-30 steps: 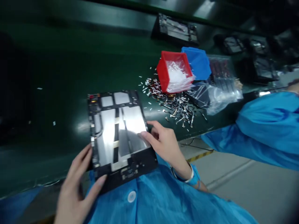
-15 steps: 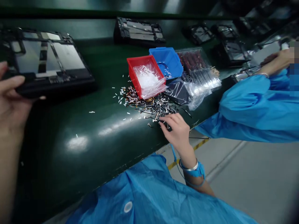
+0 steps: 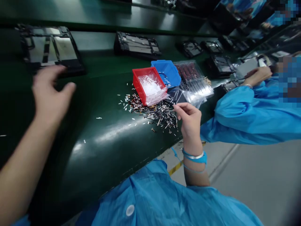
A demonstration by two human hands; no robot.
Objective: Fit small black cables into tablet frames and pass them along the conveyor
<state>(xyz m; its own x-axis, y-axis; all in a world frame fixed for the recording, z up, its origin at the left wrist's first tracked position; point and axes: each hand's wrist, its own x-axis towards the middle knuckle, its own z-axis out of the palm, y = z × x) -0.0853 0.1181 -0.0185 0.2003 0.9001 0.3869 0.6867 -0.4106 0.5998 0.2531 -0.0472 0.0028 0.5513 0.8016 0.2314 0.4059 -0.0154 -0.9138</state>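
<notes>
My left hand [image 3: 50, 91] hovers over the green conveyor belt [image 3: 98, 138] with its fingers spread, holding nothing. It is just in front of the black tablet frame [image 3: 48, 48] that lies flat at the far left. My right hand [image 3: 189, 121] is curled at the edge of a heap of small metal strips [image 3: 155, 111]. Its fingertips are pinched together near the heap; what they hold, if anything, is too small to make out. A blue strap circles that wrist.
A red bin [image 3: 147, 84] with a clear bag, a blue bin [image 3: 166, 72] and a plastic tray [image 3: 192, 78] stand behind the heap. More tablet frames [image 3: 137, 45] lie along the belt. A co-worker's blue sleeve [image 3: 249, 113] reaches in from the right.
My left hand set the tablet frame down on the belt at far left and let go. My right hand left the frame, went to the metal strips and pinched shut.
</notes>
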